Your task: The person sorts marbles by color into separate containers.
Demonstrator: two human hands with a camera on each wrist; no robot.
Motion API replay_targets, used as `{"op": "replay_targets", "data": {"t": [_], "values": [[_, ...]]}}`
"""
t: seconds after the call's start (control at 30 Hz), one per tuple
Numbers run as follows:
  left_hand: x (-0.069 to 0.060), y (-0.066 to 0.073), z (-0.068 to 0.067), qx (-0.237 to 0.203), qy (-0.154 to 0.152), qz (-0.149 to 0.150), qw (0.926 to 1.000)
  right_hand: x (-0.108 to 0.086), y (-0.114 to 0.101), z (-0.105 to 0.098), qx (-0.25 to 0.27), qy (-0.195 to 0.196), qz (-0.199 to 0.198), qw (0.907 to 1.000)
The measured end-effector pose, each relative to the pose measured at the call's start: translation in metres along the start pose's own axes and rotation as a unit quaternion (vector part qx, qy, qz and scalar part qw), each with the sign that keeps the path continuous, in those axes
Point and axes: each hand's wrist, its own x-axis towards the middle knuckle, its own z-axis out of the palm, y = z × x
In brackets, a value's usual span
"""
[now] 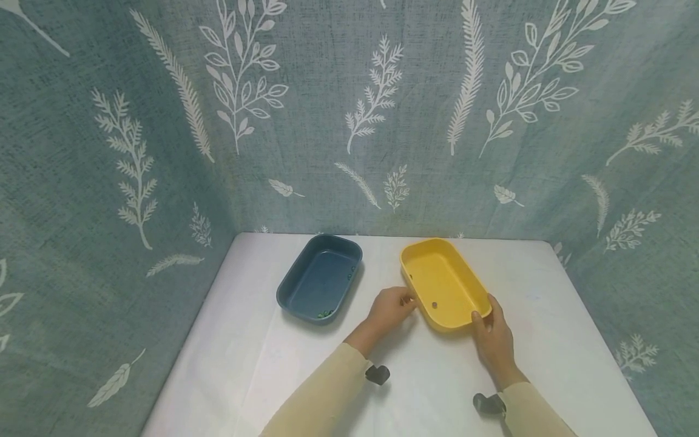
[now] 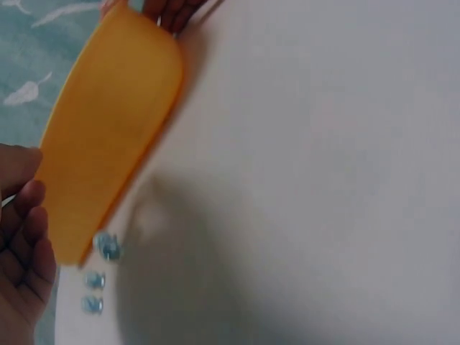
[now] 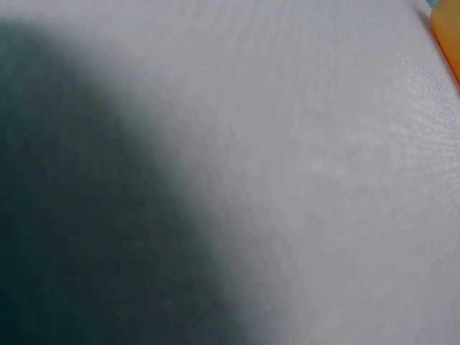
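A yellow tray (image 1: 445, 276) stands at the right of the white table, with a small dark round piece (image 1: 434, 304) on its floor. My left hand (image 1: 390, 309) is at its left side, thumb at the rim and fingers curled along the outer wall, seen in the left wrist view. At the near right corner my right hand (image 1: 494, 343) grips the rim, thumb on top. Beside the tray, the left wrist view shows several small bluish glassy pieces (image 2: 108, 246). Only a yellow edge (image 3: 449, 36) of the tray appears in the right wrist view; the right hand is out of that frame.
Left of the yellow tray stands a dark blue tray (image 1: 319, 279) with several small green marble-like pieces (image 1: 326, 314) along its near and right sides. Patterned grey-green cloth (image 1: 327, 182) hangs behind and at both sides of the white table (image 1: 246, 340).
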Motion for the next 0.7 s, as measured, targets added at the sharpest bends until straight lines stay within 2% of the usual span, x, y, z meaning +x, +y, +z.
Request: {"op": "replay_targets", "data": {"t": [0.23, 0.4, 0.5, 0.7], "values": [[-0.002, -0.015, -0.012, 0.023, 0.003, -0.034, 0.9992, 0.0, -0.002, 0.0, -0.001, -0.003, -0.002, 1.0], [-0.002, -0.024, -0.018, 0.033, 0.014, -0.039, 0.9986, 0.0, -0.002, -0.001, -0.001, -0.007, -0.001, 1.0], [0.0, -0.03, -0.021, 0.024, 0.017, -0.044, 0.9986, 0.0, -0.003, -0.001, -0.001, -0.008, 0.002, 1.0], [0.006, -0.043, -0.021, 0.007, 0.01, -0.08, 0.9967, 0.001, -0.002, -0.001, -0.006, -0.007, 0.005, 0.9999]]}}
